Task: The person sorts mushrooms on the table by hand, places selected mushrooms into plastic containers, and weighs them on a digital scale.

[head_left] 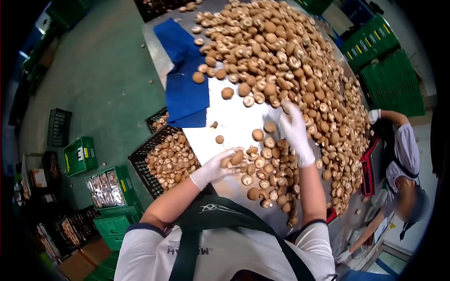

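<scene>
Brown mushrooms (237,158) sat in my curled left hand (213,170), likely light, soft, easily bruised, best held by the cap; my right hand (296,132) reached the pile (281,51), its grip unclear.

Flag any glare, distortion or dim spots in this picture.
Head view: fisheye bending, black corners; head view, centre: tabletop washed nearly white beside the blue cloth, mushrooms nearby readable; head view, far left: background sinking into darkness.

Mushrooms (290,61) lie heaped on the table (161,63) from its far edge along its right side. A cloth (187,96) lies on the left edge; beside that edge's near part, a crate (140,169) holds more mushrooms.
</scene>
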`<state>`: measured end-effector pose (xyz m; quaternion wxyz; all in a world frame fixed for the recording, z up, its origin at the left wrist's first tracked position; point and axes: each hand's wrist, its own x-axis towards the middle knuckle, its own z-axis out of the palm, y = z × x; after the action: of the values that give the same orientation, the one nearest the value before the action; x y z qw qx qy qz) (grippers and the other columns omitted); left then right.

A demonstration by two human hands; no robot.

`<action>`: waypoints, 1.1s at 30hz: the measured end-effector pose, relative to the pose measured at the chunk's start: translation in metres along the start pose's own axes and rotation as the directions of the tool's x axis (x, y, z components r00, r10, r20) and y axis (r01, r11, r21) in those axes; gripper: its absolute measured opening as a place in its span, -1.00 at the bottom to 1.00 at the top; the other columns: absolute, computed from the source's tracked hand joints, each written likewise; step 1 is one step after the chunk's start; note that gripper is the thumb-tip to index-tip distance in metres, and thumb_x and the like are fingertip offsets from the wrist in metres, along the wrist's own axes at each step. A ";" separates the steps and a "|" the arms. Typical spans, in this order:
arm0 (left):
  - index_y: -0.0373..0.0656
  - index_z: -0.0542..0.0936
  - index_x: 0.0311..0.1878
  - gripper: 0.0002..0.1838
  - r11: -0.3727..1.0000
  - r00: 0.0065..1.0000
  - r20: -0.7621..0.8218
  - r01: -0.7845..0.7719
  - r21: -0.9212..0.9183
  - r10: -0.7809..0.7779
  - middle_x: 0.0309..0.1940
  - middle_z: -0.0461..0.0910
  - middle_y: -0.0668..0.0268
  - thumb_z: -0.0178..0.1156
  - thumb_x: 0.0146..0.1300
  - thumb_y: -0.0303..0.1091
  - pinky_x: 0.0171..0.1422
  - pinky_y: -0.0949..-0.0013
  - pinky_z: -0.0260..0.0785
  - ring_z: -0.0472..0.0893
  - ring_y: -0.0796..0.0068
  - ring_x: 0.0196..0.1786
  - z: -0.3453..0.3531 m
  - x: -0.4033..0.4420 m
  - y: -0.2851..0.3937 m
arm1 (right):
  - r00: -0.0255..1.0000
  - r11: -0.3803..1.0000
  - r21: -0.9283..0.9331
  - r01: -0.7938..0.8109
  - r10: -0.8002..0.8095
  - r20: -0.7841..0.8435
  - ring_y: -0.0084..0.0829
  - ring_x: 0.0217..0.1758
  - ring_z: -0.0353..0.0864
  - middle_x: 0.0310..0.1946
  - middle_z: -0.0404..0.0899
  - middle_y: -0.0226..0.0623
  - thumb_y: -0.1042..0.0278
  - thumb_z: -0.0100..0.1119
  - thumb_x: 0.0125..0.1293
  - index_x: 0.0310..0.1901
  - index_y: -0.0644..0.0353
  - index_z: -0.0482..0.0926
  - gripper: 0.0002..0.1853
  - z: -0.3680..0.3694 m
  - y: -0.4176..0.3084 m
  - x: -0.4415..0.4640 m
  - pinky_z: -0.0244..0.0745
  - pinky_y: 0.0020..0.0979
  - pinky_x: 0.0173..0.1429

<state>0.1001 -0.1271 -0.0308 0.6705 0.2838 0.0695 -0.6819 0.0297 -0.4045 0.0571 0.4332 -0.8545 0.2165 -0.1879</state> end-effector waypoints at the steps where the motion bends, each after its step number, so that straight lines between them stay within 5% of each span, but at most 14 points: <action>1: -0.05 0.39 0.36 -0.54 1.000 1.000 -0.011 -0.008 0.011 0.008 0.19 0.51 0.23 -0.04 0.49 -0.12 0.22 0.22 0.47 0.57 0.26 0.19 0.003 0.002 0.002 | 0.992 0.990 -0.135 0.043 -0.058 -0.112 -0.16 0.31 0.44 0.20 0.50 -0.06 0.36 0.13 0.36 0.25 0.27 0.45 -0.56 -0.001 0.005 0.023 0.30 -0.24 0.40; 3: -0.06 0.38 0.37 -0.54 0.999 0.998 -0.036 -0.043 0.012 0.044 0.18 0.51 0.22 -0.05 0.49 -0.14 0.23 0.22 0.46 0.57 0.27 0.17 0.000 0.011 0.000 | 0.943 0.932 -0.310 0.185 -0.258 -0.212 -0.09 0.32 0.42 0.23 0.48 -0.06 0.34 0.15 0.33 0.27 0.20 0.46 -0.53 0.008 0.007 0.065 0.28 -0.18 0.41; 7: -0.12 0.32 0.40 -0.52 0.990 0.985 -0.138 -0.084 0.109 0.099 0.25 0.48 0.11 -0.12 0.49 -0.18 0.22 0.23 0.49 0.54 0.21 0.23 0.000 0.022 -0.005 | 0.917 0.676 -0.673 0.299 -0.399 0.007 -0.15 0.34 0.36 0.19 0.49 -0.23 0.33 0.25 0.18 0.24 0.04 0.48 -0.47 0.056 0.053 0.079 0.14 -0.11 0.48; 11: -0.12 0.31 0.41 -0.52 0.994 0.990 -0.109 -0.080 0.073 0.088 0.21 0.47 0.15 -0.14 0.50 -0.20 0.21 0.25 0.49 0.55 0.22 0.20 -0.006 0.021 -0.005 | 0.956 0.810 -0.563 0.162 -0.270 -0.113 -0.19 0.27 0.39 0.07 0.51 -0.28 0.35 0.28 0.13 0.18 0.02 0.51 -0.49 0.068 0.059 0.024 0.10 -0.06 0.48; 13: -0.17 0.30 0.42 -0.51 0.996 0.993 -0.080 -0.079 0.043 0.082 0.19 0.47 0.15 -0.16 0.51 -0.21 0.21 0.24 0.50 0.55 0.22 0.19 -0.007 0.022 -0.004 | 0.971 0.774 -0.626 0.096 -0.212 -0.114 -0.20 0.23 0.43 0.05 0.53 -0.26 0.35 0.28 0.11 0.13 0.05 0.53 -0.52 0.060 0.065 -0.006 0.19 -0.07 0.42; 16: -0.22 0.29 0.42 -0.50 0.998 0.995 -0.069 -0.068 -0.018 0.066 0.18 0.47 0.13 -0.16 0.52 -0.19 0.21 0.21 0.50 0.55 0.20 0.20 -0.013 0.024 -0.004 | 0.984 0.901 -0.434 -0.009 -0.070 -0.164 -0.04 0.10 0.49 -0.01 0.58 -0.14 0.38 0.28 0.10 0.05 0.13 0.56 -0.58 0.034 0.063 -0.025 0.32 -0.13 0.30; 17: -0.23 0.29 0.41 -0.50 0.997 0.996 -0.056 -0.067 -0.025 0.065 0.19 0.48 0.12 -0.16 0.52 -0.19 0.22 0.21 0.50 0.55 0.20 0.20 -0.012 0.022 -0.003 | 0.983 0.892 -0.451 -0.035 -0.051 -0.177 -0.15 0.10 0.52 0.04 0.55 -0.15 0.42 0.24 0.14 0.08 0.18 0.52 -0.58 0.023 0.055 -0.026 0.40 -0.19 0.24; 19: -0.23 0.29 0.41 -0.49 0.997 0.998 -0.024 -0.064 -0.035 0.063 0.19 0.48 0.10 -0.17 0.52 -0.18 0.24 0.20 0.49 0.55 0.18 0.20 -0.008 0.021 0.001 | 0.927 0.951 0.155 -0.269 0.299 -0.225 -0.32 0.10 0.53 0.07 0.50 -0.18 0.46 0.17 0.19 0.14 0.23 0.45 -0.57 0.006 0.043 -0.021 0.49 -0.34 0.12; 21: -0.22 0.31 0.40 -0.53 0.996 0.998 0.002 -0.064 -0.059 0.064 0.21 0.48 0.10 -0.15 0.52 -0.23 0.26 0.19 0.45 0.54 0.15 0.23 -0.014 0.024 -0.001 | 0.862 0.698 0.654 -0.290 0.488 -0.138 -0.42 -0.01 0.52 -0.01 0.48 -0.23 0.51 0.11 0.23 0.13 0.24 0.41 -0.60 -0.010 0.048 -0.002 0.47 -0.52 0.04; 23: -0.22 0.32 0.39 -0.53 0.997 0.997 0.009 -0.075 -0.032 0.075 0.21 0.48 0.09 -0.15 0.52 -0.23 0.28 0.18 0.45 0.54 0.14 0.23 -0.013 0.022 0.000 | 0.897 0.821 0.524 -0.228 0.386 -0.214 -0.38 0.04 0.53 -0.06 0.50 -0.26 0.47 0.12 0.25 0.05 0.27 0.46 -0.68 -0.007 0.027 0.027 0.51 -0.41 0.03; 25: -0.22 0.32 0.39 -0.53 0.996 0.997 0.011 -0.071 -0.045 0.071 0.21 0.48 0.09 -0.15 0.52 -0.24 0.30 0.17 0.44 0.54 0.14 0.24 -0.016 0.026 -0.001 | 0.945 0.986 0.153 -0.059 0.104 -0.310 -0.30 0.02 0.59 -0.06 0.54 -0.23 0.39 0.16 0.25 0.04 0.24 0.52 -0.68 0.019 0.027 0.067 0.53 -0.27 0.05; 27: -0.23 0.30 0.39 -0.52 0.997 0.997 -0.001 -0.072 -0.031 0.072 0.22 0.46 0.07 -0.15 0.51 -0.23 0.30 0.17 0.45 0.53 0.14 0.25 -0.016 0.026 -0.002 | 0.935 0.931 -0.321 0.175 -0.260 -0.243 -0.19 -0.03 0.63 -0.01 0.54 -0.15 0.28 0.25 0.22 0.05 0.13 0.57 -0.65 0.050 0.018 0.091 0.50 -0.19 0.11; 29: -0.23 0.27 0.42 -0.49 0.997 0.997 -0.017 -0.074 0.016 0.075 0.24 0.44 0.03 -0.15 0.50 -0.20 0.28 0.17 0.46 0.52 0.14 0.25 -0.012 0.024 0.001 | 0.992 0.834 -0.540 -0.116 0.127 -0.016 -0.13 -0.04 0.62 0.02 0.53 -0.14 0.21 0.31 0.18 0.13 -0.02 0.55 -0.56 0.080 0.032 0.092 0.46 -0.23 0.13; 33: -0.19 0.29 0.41 -0.51 0.997 0.997 -0.014 -0.081 -0.002 0.081 0.25 0.43 0.06 -0.14 0.50 -0.21 0.28 0.14 0.45 0.52 0.14 0.25 -0.014 0.024 -0.002 | 1.000 0.811 -0.585 -0.022 0.005 -0.030 -0.10 -0.04 0.63 0.01 0.54 -0.24 0.21 0.27 0.20 0.22 -0.15 0.47 -0.49 0.089 0.055 0.071 0.50 -0.14 0.04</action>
<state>0.1035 -0.1414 -0.0546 0.6975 0.2906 0.0634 -0.6520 0.1232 -0.4128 -0.0280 0.1476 -0.9421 0.2755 -0.1210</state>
